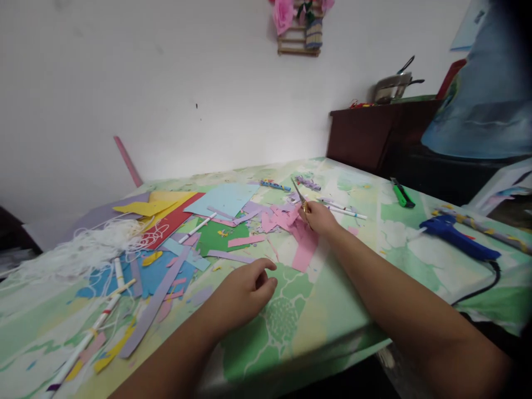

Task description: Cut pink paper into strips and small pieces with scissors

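Note:
My right hand [322,219] is closed around the handles of a pair of scissors [300,194], whose blades point up and away from me over the table. Under and beside that hand lie pink paper scraps [286,219] and a larger pink piece [305,252]. My left hand [245,288] is held low at the front of the table, its fingers curled but apart, with nothing between thumb and forefinger. Nearest to it are a lilac strip [230,256], a pink strip [246,241] and a green sheet [222,235].
White string [87,249] heaps at the left among coloured sheets, strips and white markers [110,307]. A light blue sheet [226,198] lies farther back. At the right are a blue glue gun [461,238] with its cord, a green cutter [402,194] and a wrapped stick [486,226].

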Motion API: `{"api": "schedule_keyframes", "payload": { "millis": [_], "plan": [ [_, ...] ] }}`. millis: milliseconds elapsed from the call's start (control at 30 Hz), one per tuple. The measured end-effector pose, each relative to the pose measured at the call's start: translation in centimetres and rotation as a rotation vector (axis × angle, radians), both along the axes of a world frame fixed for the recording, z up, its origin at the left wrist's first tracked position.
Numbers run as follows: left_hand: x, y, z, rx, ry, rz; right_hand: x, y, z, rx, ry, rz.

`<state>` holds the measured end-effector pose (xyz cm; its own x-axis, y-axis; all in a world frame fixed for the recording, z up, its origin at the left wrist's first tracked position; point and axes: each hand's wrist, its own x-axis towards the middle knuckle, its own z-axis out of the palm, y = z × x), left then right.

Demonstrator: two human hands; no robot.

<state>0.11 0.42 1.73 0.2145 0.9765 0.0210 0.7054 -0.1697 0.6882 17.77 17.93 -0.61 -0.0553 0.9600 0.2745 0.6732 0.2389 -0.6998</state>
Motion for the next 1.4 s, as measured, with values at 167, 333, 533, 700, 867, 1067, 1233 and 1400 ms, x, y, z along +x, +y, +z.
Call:
{"api": "schedule_keyframes", "payload": {
  "millis": [167,333,533,700,867,1067,1233,1400],
  "plan": [
    [-0.1,-0.1,-0.1,-0.136,-0.088,-0.065,2.3,-0.2,0.9,0.008,-0.136,-0.172],
    [-0.3,0.1,0.0,-0.157,-0.101,-0.052,3.1,0.2,0.5,-0.046,-0.266,-0.216],
    [-0.4,-0.2,0.7,-0.174,-0.026,-0.118,2.5,1.3,-0.8,-0.101,-0.419,-0.151],
    [-0.2,-0.4,0.8,-0.169,0.034,-0.179,2.8,1.5,-1.1,-0.103,-0.449,-0.164],
    [-0.1,-0.3,0.5,-0.171,0.066,-0.202,3.2,1.2,-1.0,-0.075,-0.365,-0.202],
    [-0.2,-0.1,0.5,-0.166,0.021,-0.146,2.9,0.3,0.4,0.084,-0.201,-0.220],
    [-0.4,0.0,0.5,-0.138,0.007,-0.121,2.2,-0.8,1.7,0.204,-0.088,-0.139],
    [-0.4,0.2,0.1,-0.143,-0.029,-0.103,1.9,-1.4,1.8,0.218,0.136,-0.035]
  ]
}}
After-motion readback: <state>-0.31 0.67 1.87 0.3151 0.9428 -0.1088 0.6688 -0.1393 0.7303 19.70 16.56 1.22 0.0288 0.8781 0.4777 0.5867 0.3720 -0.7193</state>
